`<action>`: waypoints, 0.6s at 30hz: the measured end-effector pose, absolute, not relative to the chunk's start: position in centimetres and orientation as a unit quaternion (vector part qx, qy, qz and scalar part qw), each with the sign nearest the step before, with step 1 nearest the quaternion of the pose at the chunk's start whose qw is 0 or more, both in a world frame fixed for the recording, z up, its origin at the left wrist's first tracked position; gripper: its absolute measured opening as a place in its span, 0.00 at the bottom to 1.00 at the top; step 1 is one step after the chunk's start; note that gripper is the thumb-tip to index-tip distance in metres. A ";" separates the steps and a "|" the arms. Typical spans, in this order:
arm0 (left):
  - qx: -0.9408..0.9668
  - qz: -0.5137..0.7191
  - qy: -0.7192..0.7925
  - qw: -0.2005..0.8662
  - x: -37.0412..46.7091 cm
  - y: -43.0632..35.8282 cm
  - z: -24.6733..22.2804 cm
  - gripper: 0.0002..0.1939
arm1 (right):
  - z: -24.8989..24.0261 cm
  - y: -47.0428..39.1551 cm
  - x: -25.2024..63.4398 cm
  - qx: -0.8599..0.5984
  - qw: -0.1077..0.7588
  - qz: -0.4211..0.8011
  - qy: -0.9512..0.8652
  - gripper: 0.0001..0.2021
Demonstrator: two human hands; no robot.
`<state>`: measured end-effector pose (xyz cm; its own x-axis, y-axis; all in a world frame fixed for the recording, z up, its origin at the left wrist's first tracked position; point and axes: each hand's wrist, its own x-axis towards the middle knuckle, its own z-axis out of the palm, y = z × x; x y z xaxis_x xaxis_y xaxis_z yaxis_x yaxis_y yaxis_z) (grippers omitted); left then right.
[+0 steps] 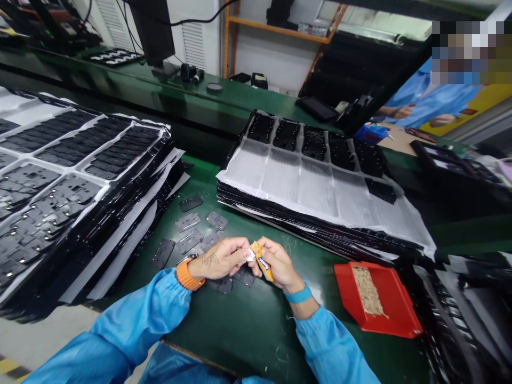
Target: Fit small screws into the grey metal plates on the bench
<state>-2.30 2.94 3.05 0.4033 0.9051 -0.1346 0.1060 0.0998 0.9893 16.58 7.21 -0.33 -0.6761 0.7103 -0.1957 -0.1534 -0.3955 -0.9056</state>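
Note:
Both my hands meet over the green table near its front edge. My right hand (280, 264) grips a small yellow and orange tube (262, 261) with a blue label. My left hand (222, 258), an orange band on its wrist, pinches something small and white (250, 255) at the tube's top end. Several flat grey metal plates (188, 222) lie loose on the table just behind and under my hands.
A tall stack of black trays (60, 181) with parts stands at the left. Another tray stack under white sheets (316, 186) lies behind. A red tray (400, 314) with small tan pieces sits at the right. A person in blue sits at the far right (432, 101).

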 end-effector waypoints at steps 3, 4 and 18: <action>0.620 0.342 0.503 0.496 -2.1 2.9 2.5 0.16 | -0.3 7.5 16.7 -0.314 0.264 0.725 -0.553 0.25; 0.626 0.352 0.523 0.460 -2.0 2.9 2.3 0.14 | -0.4 7.6 16.7 -0.333 0.263 0.698 -0.577 0.25; 0.688 0.387 0.538 0.297 -1.9 2.8 1.9 0.09 | 0.2 6.7 16.5 -0.372 0.258 0.570 -0.686 0.20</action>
